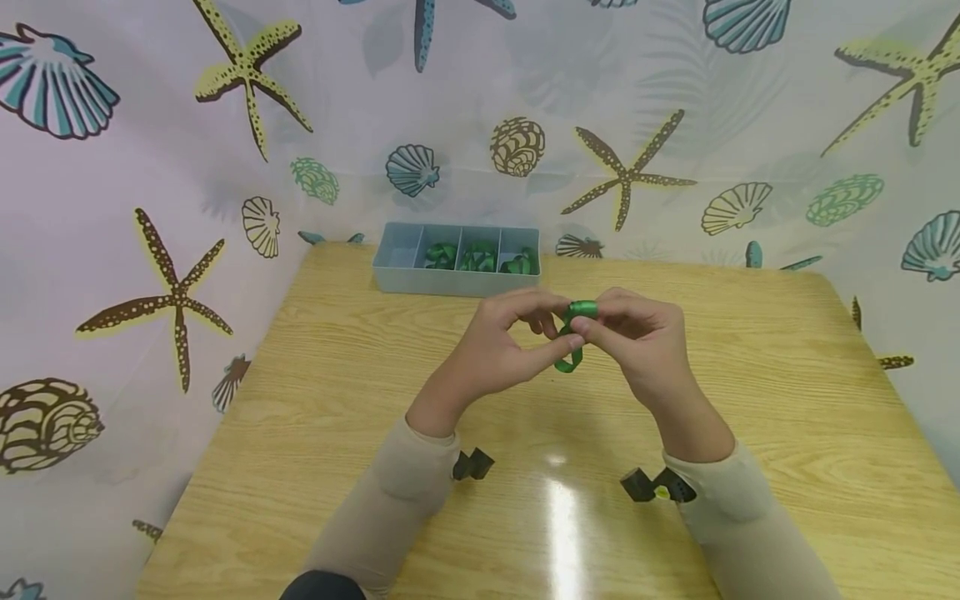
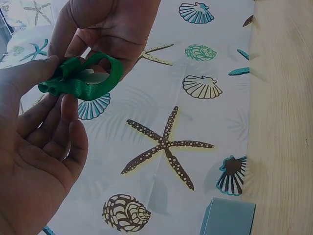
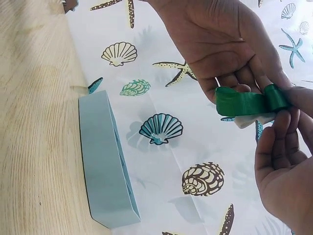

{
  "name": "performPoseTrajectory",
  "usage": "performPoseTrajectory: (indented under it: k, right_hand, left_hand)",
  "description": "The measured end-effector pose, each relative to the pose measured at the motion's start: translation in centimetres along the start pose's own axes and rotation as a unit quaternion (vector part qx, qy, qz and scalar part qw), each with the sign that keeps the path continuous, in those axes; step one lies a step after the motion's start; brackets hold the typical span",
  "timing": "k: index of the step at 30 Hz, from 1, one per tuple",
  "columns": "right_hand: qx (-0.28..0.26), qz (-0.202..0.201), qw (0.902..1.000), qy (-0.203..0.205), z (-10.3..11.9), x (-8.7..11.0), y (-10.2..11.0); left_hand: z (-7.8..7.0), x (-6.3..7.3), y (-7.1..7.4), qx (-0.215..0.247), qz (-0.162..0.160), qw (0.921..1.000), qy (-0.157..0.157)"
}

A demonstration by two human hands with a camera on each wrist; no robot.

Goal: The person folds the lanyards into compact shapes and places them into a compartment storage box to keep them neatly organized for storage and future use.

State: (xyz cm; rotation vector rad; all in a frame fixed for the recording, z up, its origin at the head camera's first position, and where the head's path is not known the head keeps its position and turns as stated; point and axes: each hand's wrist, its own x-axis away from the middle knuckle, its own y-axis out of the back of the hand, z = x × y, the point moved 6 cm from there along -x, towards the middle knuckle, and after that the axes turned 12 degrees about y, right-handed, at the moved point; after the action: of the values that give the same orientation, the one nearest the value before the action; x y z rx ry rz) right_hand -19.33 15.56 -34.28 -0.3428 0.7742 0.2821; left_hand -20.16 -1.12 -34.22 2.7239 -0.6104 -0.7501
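A green ribbon (image 1: 568, 360) is bent into loops and held up above the table between both hands. My left hand (image 1: 495, 346) pinches its left side between thumb and fingers. From the other side my right hand (image 1: 651, 337) grips the ribbon, thumb near the left thumb. In the left wrist view the ribbon (image 2: 95, 90) forms an open loop beyond the left fingers, with a small pale patch inside that I cannot identify. The right wrist view shows a flat band of ribbon (image 3: 239, 102) and a rolled part at the right fingertips.
A pale blue divided box (image 1: 453, 282) stands at the table's back edge. Green ribbon pieces (image 1: 480, 257) lie in its three right compartments; the leftmost shows only its bottom. Behind the wooden table (image 1: 337, 350) hangs a cloth (image 1: 465, 100) with shells and starfish.
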Motion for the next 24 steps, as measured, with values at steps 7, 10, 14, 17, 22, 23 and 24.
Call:
performPoseTrajectory:
  k: [7, 10, 14, 17, 22, 23, 24]
  right_hand:
    - [-0.005, -0.005, 1.0000, 0.003, -0.22, -0.03, 0.04]
    - [-0.006, -0.009, 0.9999, 0.003, -0.27, 0.01, 0.04]
    - [-0.002, -0.017, 0.9999, 0.001, -0.27, 0.06, -0.05]
    - [0.001, -0.017, 0.9999, -0.001, -0.31, 0.06, -0.16]
    - [0.057, -0.004, 0.9980, 0.025, -0.21, 0.01, -0.18]
    - [0.084, -0.003, 0.9957, 0.037, -0.12, -0.02, -0.08]
    - [0.118, -0.004, 0.9917, 0.051, 0.01, -0.03, 0.05]
  left_hand:
    - [0.29, -0.02, 0.04, 0.001, 0.000, 0.9999, 0.011]
    - [0.47, -0.11, 0.01, -0.003, -0.002, 0.9999, 0.014]
    - [0.72, -0.20, -0.11, -0.010, -0.002, 0.9997, 0.024]
    - [0.76, -0.18, -0.14, -0.016, -0.002, 0.9994, 0.030]
    - [0.85, -0.18, -0.01, -0.039, -0.007, 0.9984, 0.040]
    - [0.95, -0.18, 0.04, -0.043, -0.010, 0.9980, 0.044]
    - [1.04, -0.16, 0.12, -0.045, -0.012, 0.9977, 0.049]
